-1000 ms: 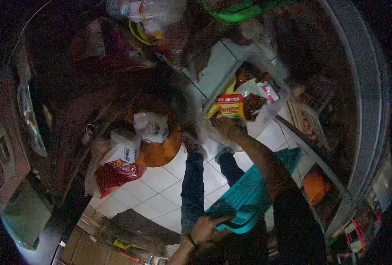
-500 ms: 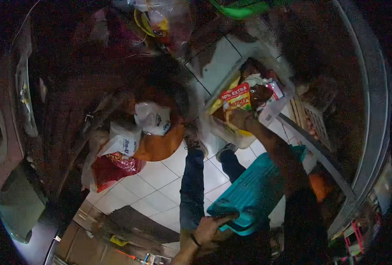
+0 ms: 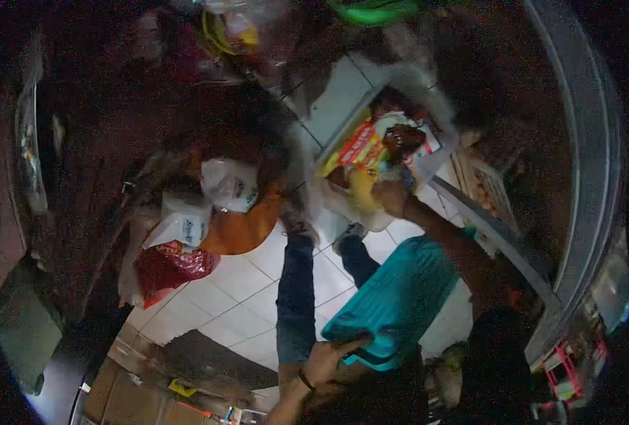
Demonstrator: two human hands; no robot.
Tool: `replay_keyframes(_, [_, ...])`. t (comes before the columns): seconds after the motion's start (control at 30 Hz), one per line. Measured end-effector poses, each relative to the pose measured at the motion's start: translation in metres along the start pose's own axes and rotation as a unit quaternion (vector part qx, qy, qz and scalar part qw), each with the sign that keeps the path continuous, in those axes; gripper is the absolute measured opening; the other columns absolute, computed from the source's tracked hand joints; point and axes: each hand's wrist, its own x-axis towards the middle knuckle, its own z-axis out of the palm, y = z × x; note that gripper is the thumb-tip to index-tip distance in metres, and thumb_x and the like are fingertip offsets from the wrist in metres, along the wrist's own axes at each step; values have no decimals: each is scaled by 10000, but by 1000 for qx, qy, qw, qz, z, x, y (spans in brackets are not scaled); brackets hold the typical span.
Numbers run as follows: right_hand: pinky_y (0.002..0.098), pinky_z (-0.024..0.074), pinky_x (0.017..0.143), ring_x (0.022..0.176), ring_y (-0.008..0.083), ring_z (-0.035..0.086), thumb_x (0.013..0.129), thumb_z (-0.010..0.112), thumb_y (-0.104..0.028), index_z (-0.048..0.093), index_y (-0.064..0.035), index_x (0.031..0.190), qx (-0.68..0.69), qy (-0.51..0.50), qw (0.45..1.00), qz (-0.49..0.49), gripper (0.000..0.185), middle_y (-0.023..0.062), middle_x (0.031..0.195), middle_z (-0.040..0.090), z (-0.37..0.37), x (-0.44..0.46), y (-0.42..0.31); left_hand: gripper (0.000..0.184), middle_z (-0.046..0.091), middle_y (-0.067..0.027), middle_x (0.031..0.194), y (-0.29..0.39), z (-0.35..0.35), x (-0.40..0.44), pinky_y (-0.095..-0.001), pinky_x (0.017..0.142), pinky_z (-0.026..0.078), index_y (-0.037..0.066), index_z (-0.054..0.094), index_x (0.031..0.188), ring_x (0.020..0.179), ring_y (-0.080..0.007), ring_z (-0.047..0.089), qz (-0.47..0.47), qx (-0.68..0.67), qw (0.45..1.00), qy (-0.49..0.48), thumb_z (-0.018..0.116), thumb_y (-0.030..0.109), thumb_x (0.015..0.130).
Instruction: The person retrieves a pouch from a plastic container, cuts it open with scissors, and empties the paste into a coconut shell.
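My left hand point(image 3: 326, 365) grips the near end of a ribbed teal plastic piece point(image 3: 399, 297) that looks like a bin lid, tilted across my legs. My right hand point(image 3: 392, 195) is inside a translucent plastic bin point(image 3: 423, 172) on the floor, over its near part. Blur and the packets hide its fingers, so I cannot tell whether it holds anything. Near it lie a yellow-and-red packet point(image 3: 359, 145), a brown packet point(image 3: 403, 144) and other bagged goods.
To the left, two white plastic packs point(image 3: 229, 185) and a red bag point(image 3: 176, 265) sit by a round orange-brown surface point(image 3: 247, 228). A grey metal-looking bar point(image 3: 495, 218) runs beside my right arm. White floor tiles point(image 3: 236, 301) lie below. Something green point(image 3: 374, 10) is at the top.
My right hand has pulled back slightly from the yellow-and-red packet inside the bin. My left hand keeps its grip on the teal lid. The whole view has shifted a little.
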Motion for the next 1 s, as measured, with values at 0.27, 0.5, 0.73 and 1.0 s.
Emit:
replay_keyframes(0.27, [456, 432, 804, 985, 313, 511, 726, 614, -191, 539, -44, 1038, 11, 307, 927, 216, 353, 175, 982, 543, -75, 5, 8, 635, 613, -77, 1115, -4, 12, 8, -349, 579, 510, 312, 476, 1283, 669, -262, 622, 17, 41, 999, -16, 507, -16, 740])
replay_keyframes(0.5, [455, 414, 873, 997, 314, 508, 702, 612, -474, 492, -57, 1137, -31, 256, 882, 394, 614, 169, 1045, 535, -45, 42, 93, 695, 591, -105, 1142, -32, 27, -1, -365, 579, 510, 316, 425, 1325, 661, -309, 615, 9, 29, 998, -57, 559, 36, 703])
replay_keyframes(0.73, [474, 425, 853, 1031, 385, 503, 751, 609, -335, 451, -84, 1194, 252, 191, 875, 368, 533, 197, 1118, 529, -65, -5, 103, 749, 547, -89, 1227, -2, 17, 18, -341, 623, 536, 313, 410, 1336, 725, -303, 638, 22, 33, 998, -43, 540, 0, 668])
replay_keyframes(1.0, [481, 239, 1068, 1246, 317, 345, 862, 523, -293, 342, -88, 1360, -53, 34, 934, 351, 569, 135, 1389, 342, -56, 33, 187, 708, 581, -128, 1164, -8, 31, 19, -371, 637, 546, 310, 413, 1333, 753, -284, 651, -60, 89, 989, -98, 575, 53, 693])
